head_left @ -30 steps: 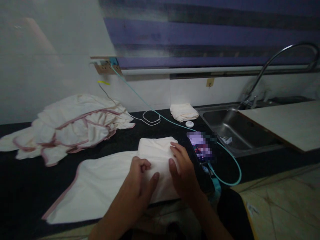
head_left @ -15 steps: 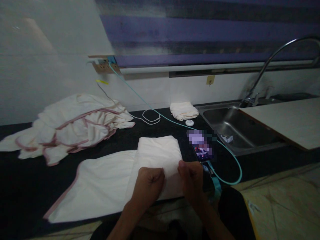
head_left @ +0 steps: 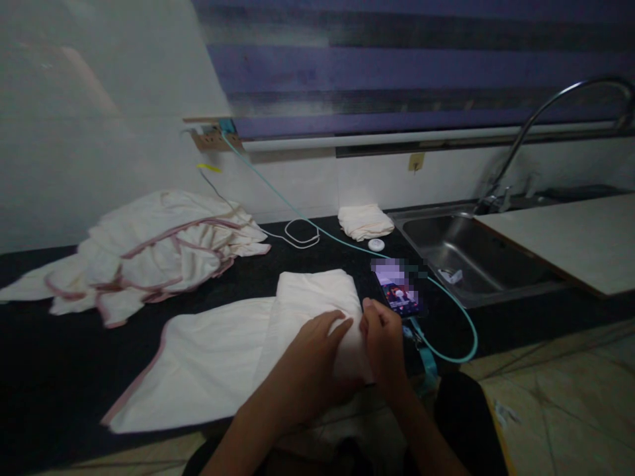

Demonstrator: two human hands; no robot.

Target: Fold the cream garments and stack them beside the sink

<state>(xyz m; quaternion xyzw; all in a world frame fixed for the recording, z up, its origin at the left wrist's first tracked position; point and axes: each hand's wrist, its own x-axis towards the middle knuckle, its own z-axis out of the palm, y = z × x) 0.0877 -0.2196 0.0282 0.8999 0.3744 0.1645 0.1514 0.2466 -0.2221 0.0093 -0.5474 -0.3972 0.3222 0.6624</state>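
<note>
A white cloth with a pink edge point(head_left: 198, 370) lies on the dark counter, its right part folded over into a thicker layer. My left hand point(head_left: 317, 354) rests on that folded part, fingers apart and bent, thumb low near the counter's front edge. At the fold's right side is my right hand point(head_left: 384, 337), its fingers curled together against the cloth edge. The fingertips of my right hand are partly hidden, and the cloth edge seems pinched there.
A crumpled heap of pink-edged white cloths point(head_left: 163, 244) lies at left. Behind sits a folded white cloth point(head_left: 366, 221) beside a small white disc point(head_left: 376, 244). A lit phone point(head_left: 399, 291) with a teal cable point(head_left: 473, 330) lies near my right hand. A steel sink point(head_left: 476, 258) and white board point(head_left: 570, 231) are at right.
My left hand has opened from a fist and moved right over the folded cloth. My right hand has risen slightly along its right edge. The view has shifted a little.
</note>
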